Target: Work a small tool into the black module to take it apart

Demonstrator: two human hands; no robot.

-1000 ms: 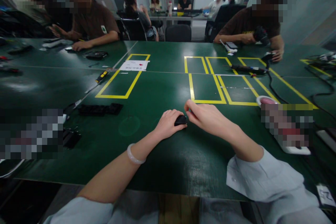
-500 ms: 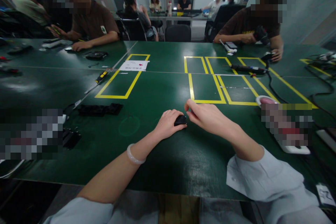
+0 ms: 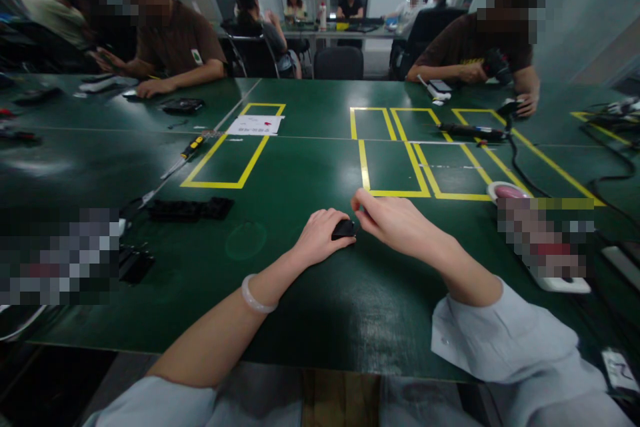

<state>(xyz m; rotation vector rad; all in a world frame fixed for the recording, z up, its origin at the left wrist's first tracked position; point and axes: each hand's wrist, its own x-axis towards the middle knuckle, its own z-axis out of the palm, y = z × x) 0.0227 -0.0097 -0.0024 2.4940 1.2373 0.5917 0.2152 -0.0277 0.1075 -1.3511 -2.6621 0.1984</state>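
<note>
On the green table (image 3: 310, 300), my left hand (image 3: 320, 235) is closed around a small black block-like part (image 3: 344, 229), with the fingers over its far side and the thumb along its near side. The part's right end shows between my hands; its exact kind cannot be made out. Just right of it, my right hand (image 3: 383, 217) is curled with the fingertips bent toward that end. Whether a small thing sits in those fingers is hidden.
To the left lie a black strip-like part (image 3: 191, 209) and a yellow-black screwdriver (image 3: 193, 146). Yellow tape outlines (image 3: 397, 194) mark the table beyond my hands. A white-edged object (image 3: 563, 283), partly blurred, lies at right. Two people sit opposite, one holding a power drill (image 3: 497, 68).
My hands and the black part stay practically still. The person opposite on the left has shifted the hand holding a small object slightly.
</note>
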